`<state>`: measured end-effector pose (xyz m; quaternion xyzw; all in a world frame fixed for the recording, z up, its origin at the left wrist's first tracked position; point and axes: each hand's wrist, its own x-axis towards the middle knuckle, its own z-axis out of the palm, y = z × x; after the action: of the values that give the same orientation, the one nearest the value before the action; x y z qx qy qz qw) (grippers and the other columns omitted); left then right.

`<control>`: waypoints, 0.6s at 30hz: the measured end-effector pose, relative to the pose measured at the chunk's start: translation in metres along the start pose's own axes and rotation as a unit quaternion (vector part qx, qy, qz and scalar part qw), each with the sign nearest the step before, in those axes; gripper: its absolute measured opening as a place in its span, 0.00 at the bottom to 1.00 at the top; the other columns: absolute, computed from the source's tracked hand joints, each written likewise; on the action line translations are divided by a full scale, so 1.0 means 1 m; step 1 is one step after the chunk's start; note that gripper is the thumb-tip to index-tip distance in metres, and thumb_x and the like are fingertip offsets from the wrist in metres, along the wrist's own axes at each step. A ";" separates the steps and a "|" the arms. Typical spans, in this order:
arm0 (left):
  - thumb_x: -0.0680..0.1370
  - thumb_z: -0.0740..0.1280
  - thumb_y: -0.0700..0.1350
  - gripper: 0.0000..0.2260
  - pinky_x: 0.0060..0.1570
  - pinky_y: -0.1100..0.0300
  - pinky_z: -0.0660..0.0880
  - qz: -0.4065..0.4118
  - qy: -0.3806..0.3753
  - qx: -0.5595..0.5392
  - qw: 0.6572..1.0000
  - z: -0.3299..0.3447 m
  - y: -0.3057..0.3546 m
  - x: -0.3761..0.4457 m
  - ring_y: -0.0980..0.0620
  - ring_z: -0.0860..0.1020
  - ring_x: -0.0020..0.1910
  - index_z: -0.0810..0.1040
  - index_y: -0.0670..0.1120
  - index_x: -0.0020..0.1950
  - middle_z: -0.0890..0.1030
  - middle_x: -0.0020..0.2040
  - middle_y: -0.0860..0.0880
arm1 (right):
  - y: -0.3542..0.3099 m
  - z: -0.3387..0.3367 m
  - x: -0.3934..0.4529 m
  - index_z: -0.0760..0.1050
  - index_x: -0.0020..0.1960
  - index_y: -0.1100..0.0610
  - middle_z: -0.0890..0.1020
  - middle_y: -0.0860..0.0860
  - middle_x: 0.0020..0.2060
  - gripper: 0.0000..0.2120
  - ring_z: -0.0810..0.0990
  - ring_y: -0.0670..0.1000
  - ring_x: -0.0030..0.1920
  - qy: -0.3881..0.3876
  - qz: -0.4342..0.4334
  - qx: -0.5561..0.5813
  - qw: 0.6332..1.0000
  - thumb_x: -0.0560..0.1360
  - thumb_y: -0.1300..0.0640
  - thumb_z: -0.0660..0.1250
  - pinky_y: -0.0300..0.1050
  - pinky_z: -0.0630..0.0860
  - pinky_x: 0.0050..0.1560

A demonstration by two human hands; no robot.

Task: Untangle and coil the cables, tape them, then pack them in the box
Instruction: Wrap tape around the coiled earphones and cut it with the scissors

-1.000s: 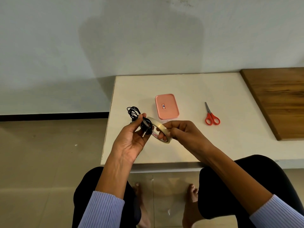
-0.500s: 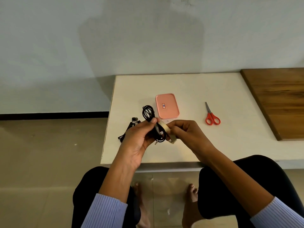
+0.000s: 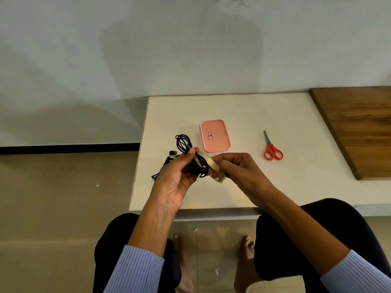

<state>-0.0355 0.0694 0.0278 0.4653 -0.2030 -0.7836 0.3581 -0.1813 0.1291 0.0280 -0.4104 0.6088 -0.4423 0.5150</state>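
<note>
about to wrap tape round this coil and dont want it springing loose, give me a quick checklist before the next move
1. Coiled cable gripped in left hand: ok.
2. Tape roll held in right hand, right beside the coil: ok.
3. Free tape end peeled and stuck to the coil: cannot tell.
4. Scissors on the table, to the right of the hands: ok.
5. Pink box open for packing: not ok, lid on.
6. Second cable coiled: not ok, lies loose on the table.
</note>
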 end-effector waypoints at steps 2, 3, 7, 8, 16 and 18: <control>0.74 0.69 0.40 0.05 0.61 0.44 0.73 0.000 0.004 0.001 1.000 -0.001 0.001 0.001 0.45 0.80 0.50 0.82 0.40 0.46 0.83 0.45 0.44 | -0.001 0.000 0.000 0.84 0.47 0.56 0.83 0.56 0.37 0.13 0.76 0.50 0.41 -0.008 0.000 0.001 1.000 0.76 0.65 0.60 0.49 0.73 0.48; 0.74 0.68 0.40 0.05 0.61 0.44 0.73 0.001 0.005 0.000 1.000 -0.001 0.001 0.001 0.45 0.80 0.50 0.81 0.40 0.46 0.83 0.45 0.43 | -0.001 0.000 0.000 0.84 0.47 0.56 0.83 0.55 0.37 0.13 0.76 0.49 0.41 -0.010 0.001 0.001 1.000 0.76 0.65 0.61 0.49 0.73 0.48; 0.74 0.68 0.39 0.04 0.59 0.44 0.75 0.005 0.001 0.002 1.000 -0.002 0.001 0.001 0.45 0.81 0.47 0.81 0.39 0.45 0.83 0.41 0.44 | -0.003 0.000 -0.002 0.84 0.46 0.53 0.84 0.55 0.39 0.14 0.78 0.48 0.42 -0.019 0.006 0.004 1.000 0.76 0.64 0.60 0.51 0.74 0.53; 0.74 0.68 0.40 0.04 0.57 0.44 0.76 0.006 -0.003 0.006 1.000 -0.002 0.001 0.001 0.46 0.81 0.46 0.82 0.40 0.44 0.84 0.40 0.44 | -0.003 0.000 -0.003 0.84 0.45 0.53 0.84 0.55 0.39 0.14 0.78 0.47 0.41 -0.022 0.007 0.015 1.000 0.77 0.63 0.60 0.50 0.74 0.53; 0.74 0.68 0.41 0.04 0.39 0.59 0.80 0.016 -0.022 0.039 0.999 0.001 -0.003 -0.001 0.50 0.82 0.40 0.82 0.42 0.45 0.84 0.37 0.47 | -0.004 0.004 -0.006 0.80 0.37 0.56 0.81 0.48 0.30 0.14 0.77 0.47 0.36 0.008 0.009 0.010 1.000 0.76 0.49 0.64 0.43 0.72 0.47; 0.74 0.68 0.41 0.04 0.49 0.53 0.80 0.003 -0.021 0.016 1.000 0.000 -0.001 -0.001 0.47 0.81 0.43 0.81 0.41 0.45 0.83 0.39 0.45 | -0.005 0.002 -0.005 0.82 0.40 0.56 0.83 0.49 0.33 0.12 0.78 0.47 0.38 -0.012 0.002 0.011 1.000 0.76 0.52 0.64 0.42 0.74 0.47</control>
<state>-0.0360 0.0706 0.0274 0.4541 -0.2246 -0.7885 0.3486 -0.1781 0.1321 0.0344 -0.4084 0.5987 -0.4432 0.5275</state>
